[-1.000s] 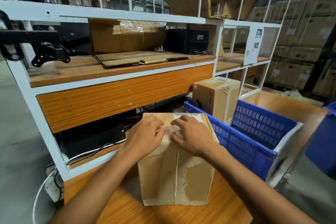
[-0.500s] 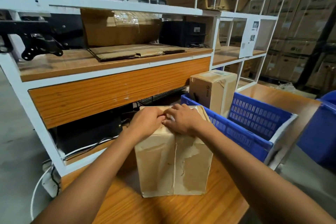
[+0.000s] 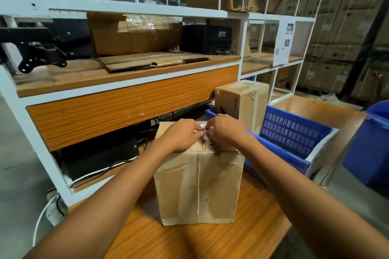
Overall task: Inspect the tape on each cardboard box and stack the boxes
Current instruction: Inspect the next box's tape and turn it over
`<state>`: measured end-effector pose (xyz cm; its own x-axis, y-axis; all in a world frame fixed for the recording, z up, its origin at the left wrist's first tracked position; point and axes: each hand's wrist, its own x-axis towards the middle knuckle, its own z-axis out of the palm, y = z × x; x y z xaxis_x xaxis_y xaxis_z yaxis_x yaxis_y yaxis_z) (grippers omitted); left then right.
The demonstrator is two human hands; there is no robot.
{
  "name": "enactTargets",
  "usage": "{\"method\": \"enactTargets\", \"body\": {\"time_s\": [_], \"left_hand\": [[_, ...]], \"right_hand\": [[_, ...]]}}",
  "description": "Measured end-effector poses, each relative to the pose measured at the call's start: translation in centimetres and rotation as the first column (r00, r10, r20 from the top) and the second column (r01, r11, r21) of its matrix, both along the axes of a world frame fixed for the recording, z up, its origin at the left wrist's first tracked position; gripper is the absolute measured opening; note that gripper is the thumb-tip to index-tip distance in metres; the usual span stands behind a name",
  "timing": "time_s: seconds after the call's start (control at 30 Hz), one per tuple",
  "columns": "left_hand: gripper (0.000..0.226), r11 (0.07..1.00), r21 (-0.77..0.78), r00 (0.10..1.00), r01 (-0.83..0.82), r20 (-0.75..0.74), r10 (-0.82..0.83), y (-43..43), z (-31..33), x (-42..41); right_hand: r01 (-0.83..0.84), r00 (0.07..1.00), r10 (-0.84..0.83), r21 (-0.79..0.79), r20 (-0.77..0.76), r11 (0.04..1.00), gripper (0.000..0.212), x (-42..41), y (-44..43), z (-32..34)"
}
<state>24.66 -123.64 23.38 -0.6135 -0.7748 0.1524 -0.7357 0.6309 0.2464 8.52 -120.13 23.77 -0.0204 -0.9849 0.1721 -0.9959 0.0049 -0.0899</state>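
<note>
Near box: cardboard box (image 3: 197, 187) stands upright on the wooden bench (image 3: 210, 242), near its middle, close to the bench's front edge; tall, narrow, plain brown.
Near box surface: front face worn, with pale scuffed patches where the top paper layer is peeled; a vertical seam runs down the centre of the face; lower corners dented.
Tape: clear strip (image 3: 203, 132) on the box's top face, crossing a printed barcode label; wrinkled and lifted between the fingertips.
Left hand (image 3: 181, 135): rests on the box's top left part, fingers curled; grip narrow, thumb and forefinger pinched on the tape.
Right hand (image 3: 226, 132): on the top right part, knuckles up; grip narrow, fingertips pinched on the same strip, nearly touching the left.
Second box: smaller cardboard box (image 3: 242, 103) stands upright in the far left corner of the blue crate (image 3: 292, 139); cleaner faces, a label on top, clear tape folded down over its edge, a dark logo on its left face.
Crate: sits on the bench's right side, just beside the near box; perforated walls.
Shelf: white-framed shelf (image 3: 130, 73) behind the bench carries flattened cardboard (image 3: 151, 61).
</note>
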Motion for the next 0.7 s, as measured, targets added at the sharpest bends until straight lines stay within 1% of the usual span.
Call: {"method": "enactTargets", "body": {"time_s": [0.1,0.17,0.27,0.33,0.4,0.47,0.53,0.6,0.7], "left_hand": [[0.026,0.999,-0.039,0.998,0.0,0.069,0.003,0.0,-0.7,-0.4],[0.028,0.999,-0.051,0.997,-0.007,0.074,0.011,-0.1,-0.3,-0.5],[0.028,0.997,-0.08,0.999,-0.01,0.046,0.014,0.2,0.1,-0.8],[0.029,0.996,-0.09,1.0,-0.008,-0.001,0.008,0.5,-0.2,-1.0],[0.029,0.994,-0.109,0.999,0.006,-0.049,-0.011,0.8,-0.9,-1.2],[0.027,0.989,-0.148,0.999,0.019,-0.046,-0.026,0.9,-1.7,-1.2],[0.027,0.987,-0.161,0.999,0.012,-0.029,-0.017,0.9,-2.2,-1.2],[0.026,0.99,-0.137,0.999,0.03,-0.019,-0.032,0.8,-2.2,-1.0],[0.025,0.994,-0.008,0.99,0.112,-0.091,-0.112,0.9,-0.7,0.1]], "right_hand": [[-0.025,0.999,0.025,-0.004,-0.026,1.0,0.036,0.1,0.6,-1.6],[-0.015,0.999,0.015,0.009,-0.05,1.0,0.035,0.4,0.5,-1.5],[-0.011,1.0,0.011,0.04,0.0,0.999,0.031,0.3,0.7,-0.5],[-0.019,0.999,0.018,0.041,0.028,0.999,0.028,-0.5,1.2,-0.2],[-0.02,0.999,0.02,0.014,0.049,1.0,0.026,-1.2,2.3,-0.3],[-0.019,0.997,0.021,-0.029,0.07,0.999,0.029,-1.2,3.4,-1.2],[0.0,0.999,0.003,-0.057,0.037,0.998,0.032,-0.7,4.3,-2.0],[0.009,1.0,-0.008,-0.047,0.022,0.999,0.034,-0.4,4.5,-2.2],[-0.014,0.995,0.016,-0.018,0.1,1.0,0.033,-0.9,4.4,-1.4]]}}
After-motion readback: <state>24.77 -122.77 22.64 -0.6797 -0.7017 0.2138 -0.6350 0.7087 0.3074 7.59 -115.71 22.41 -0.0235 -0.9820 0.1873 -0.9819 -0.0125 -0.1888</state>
